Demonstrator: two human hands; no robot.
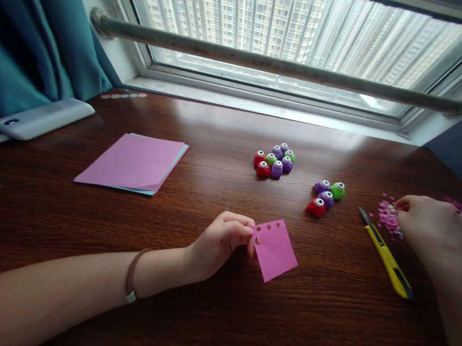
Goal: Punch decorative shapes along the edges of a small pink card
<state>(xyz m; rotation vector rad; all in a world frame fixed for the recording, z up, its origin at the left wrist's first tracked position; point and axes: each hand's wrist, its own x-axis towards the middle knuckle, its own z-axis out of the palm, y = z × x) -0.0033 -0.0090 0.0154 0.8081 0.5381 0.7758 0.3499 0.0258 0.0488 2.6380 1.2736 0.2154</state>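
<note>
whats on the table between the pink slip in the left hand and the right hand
In the head view, a yellow utility knife lies between the pink slip and the right hand; otherwise bare wood.

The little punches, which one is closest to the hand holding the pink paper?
The red punch, front of the four-punch group, sits nearest the left hand.

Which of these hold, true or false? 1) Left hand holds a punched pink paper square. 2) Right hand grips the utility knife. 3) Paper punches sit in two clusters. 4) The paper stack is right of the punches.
1) True: the left hand pinches the pink paper square with star holes.
2) False: the right hand is at the pink paper cutouts; the yellow utility knife lies untouched on the table.
3) True: one cluster, another.
4) False: the paper stack lies left of them.
</note>
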